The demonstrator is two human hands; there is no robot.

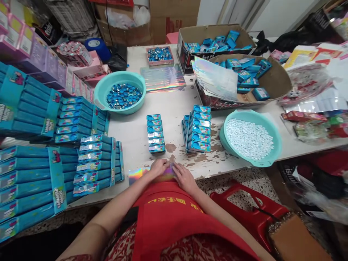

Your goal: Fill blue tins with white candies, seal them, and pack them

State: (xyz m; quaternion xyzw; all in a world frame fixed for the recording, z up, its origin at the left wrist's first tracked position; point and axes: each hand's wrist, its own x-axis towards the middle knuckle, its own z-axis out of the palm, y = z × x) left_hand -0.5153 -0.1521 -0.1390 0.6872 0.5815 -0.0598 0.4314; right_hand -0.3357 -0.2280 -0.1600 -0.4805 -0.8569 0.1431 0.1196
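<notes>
Two hands, one sheet, near edge of desk (130,134). Left hand (159,167) curled, fingers together on the iridescent sheet (136,175); right hand (184,176) beside it, fingers bent on the sheet; can't tell if either pinches. Sheet lies along near edge, mid-length, partly under hands.

Just beyond: left row (155,134), looks like six blue boxes; right row (200,128), six facing up, more tucked at its left side. Bare desk between rows and left of left row.

Two basins: left basin (136,78), blue-and-silver pieces, too many to count; right basin (276,139), white pieces, at near edge, blocks right side. One pink tray (161,62), far edge. Two cartons (280,79) of blue boxes, far right. Stacked blue packs (32,201) crowd left end.
</notes>
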